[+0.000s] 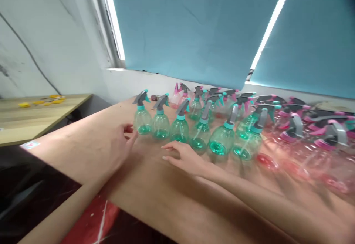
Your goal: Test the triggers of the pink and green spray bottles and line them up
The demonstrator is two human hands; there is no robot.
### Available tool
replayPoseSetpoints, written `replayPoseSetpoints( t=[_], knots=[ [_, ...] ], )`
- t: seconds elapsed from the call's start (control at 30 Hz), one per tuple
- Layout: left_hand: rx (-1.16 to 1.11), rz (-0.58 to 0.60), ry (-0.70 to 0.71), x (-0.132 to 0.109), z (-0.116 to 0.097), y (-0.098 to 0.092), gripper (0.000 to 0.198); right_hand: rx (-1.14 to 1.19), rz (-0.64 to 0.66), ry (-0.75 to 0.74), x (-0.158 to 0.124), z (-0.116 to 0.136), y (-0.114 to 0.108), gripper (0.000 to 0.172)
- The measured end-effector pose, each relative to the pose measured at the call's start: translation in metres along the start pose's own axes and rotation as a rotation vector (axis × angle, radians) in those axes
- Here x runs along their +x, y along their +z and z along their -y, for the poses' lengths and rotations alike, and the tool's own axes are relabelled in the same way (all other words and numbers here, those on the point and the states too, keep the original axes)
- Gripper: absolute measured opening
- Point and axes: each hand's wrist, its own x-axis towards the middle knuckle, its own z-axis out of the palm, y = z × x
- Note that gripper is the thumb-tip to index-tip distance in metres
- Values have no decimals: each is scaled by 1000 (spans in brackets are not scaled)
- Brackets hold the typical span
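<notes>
Fingers of the left hand (122,146) curl loosely, empty, just beside the leftmost green bottle (142,120); those of the right hand (184,156) are slightly parted, empty, before the bottle row (200,133) on the surface (146,185). Arranging seems in hand; next move calls for light, steady contact.

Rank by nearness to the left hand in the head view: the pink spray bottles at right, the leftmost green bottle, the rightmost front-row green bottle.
From the left hand:
1. Leftmost green bottle, just beside its fingers.
2. Rightmost front-row green bottle, at the row's other end.
3. Pink spray bottles, farther right.
</notes>
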Motion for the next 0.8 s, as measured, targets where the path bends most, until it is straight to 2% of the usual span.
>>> replayPoseSetpoints(
  t=[0.07,0.13,0.37,0.5,0.63,0.8],
  knots=[
    [16,-58,-56,15,5,-7,48,37,16,-6,17,-2,13,34],
    [16,-55,-77,27,6,-6,58,72,25,4,30,-4,22,39],
    [20,60,-56,51,-11,18,81,180,52,90,56,-10,41,62],
    [36,63,-40,64,-19,30,81,218,48,119,65,-13,47,63],
    [71,83,-31,70,-18,37,70,227,29,154,73,-19,51,68],
    [131,104,-32,68,-14,28,62,229,17,176,72,-20,50,68]
  ],
)
